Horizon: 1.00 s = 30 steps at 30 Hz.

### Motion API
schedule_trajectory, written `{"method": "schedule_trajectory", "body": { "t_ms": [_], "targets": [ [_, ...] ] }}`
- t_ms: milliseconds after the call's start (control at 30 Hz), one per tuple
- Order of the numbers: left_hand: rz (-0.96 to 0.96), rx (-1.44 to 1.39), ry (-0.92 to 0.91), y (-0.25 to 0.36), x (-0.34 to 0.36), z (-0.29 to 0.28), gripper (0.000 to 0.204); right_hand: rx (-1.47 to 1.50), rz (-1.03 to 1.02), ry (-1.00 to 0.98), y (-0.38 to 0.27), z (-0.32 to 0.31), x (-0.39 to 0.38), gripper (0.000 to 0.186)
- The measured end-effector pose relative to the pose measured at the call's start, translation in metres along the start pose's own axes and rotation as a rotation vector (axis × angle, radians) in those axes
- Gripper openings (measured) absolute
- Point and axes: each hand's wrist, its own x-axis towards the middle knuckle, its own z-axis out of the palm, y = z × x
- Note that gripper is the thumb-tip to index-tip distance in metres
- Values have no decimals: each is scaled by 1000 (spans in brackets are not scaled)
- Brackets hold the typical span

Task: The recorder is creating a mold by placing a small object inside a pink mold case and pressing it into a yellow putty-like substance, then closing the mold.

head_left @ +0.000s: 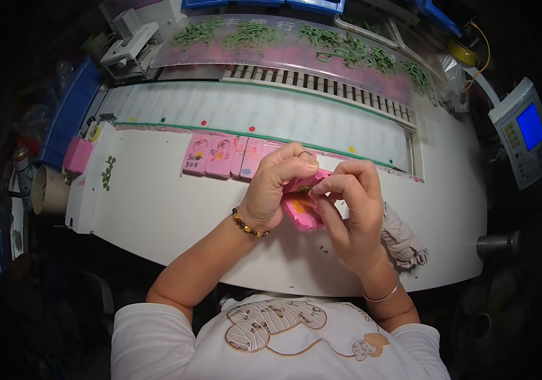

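Someone in a white T-shirt sits at a white desk, working on a split pink block held just in front of the chest; I take that block as the middle of my clock. The left hand has its fingers curled firmly round the block's left side, with the thumb up near the top part. The right hand comes in from three o'clock, thumb and forefinger close together at the gap between the block's parts; from here I can't fairly tell whether they grip anything. An orange patch shows inside the lower part.

At ten o'clock a row of pink blocks, hand-marked, stands side by side on the desk. Small green pieces lie scattered farther out, between nine and ten. A crumpled pale cloth rests near the right wrist, between three and four. Toward eleven, beyond a long white strip with green edges, clusters of stringy green pieces lie on a clear sheet.
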Motion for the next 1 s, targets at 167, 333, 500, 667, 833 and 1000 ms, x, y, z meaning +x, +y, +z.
{"method": "schedule_trajectory", "body": {
  "t_ms": [167, 333, 500, 667, 833, 1000],
  "targets": [
    [9, -37, -16, -4, 2, -1, 9, 84, 116, 26, -6, 4, 1, 23],
    [1, -64, -23, -4, 3, -4, 6, -41, 14, -18, 0, 4, -1, 25],
    [-23, -34, -14, -2, 1, -5, 6, -138, 54, -84, -6, 2, 0, 26],
    [3, 29, -3, -9, 3, -9, 4, -143, -11, -38, -3, 8, -3, 24],
    [14, 7, 1, -10, 3, -10, 4, -174, -77, -3, 1, 12, -6, 23],
    [-9, 71, 33, -4, 0, 0, 6, -140, 23, -53, -1, 9, -6, 23]
  ]
}}
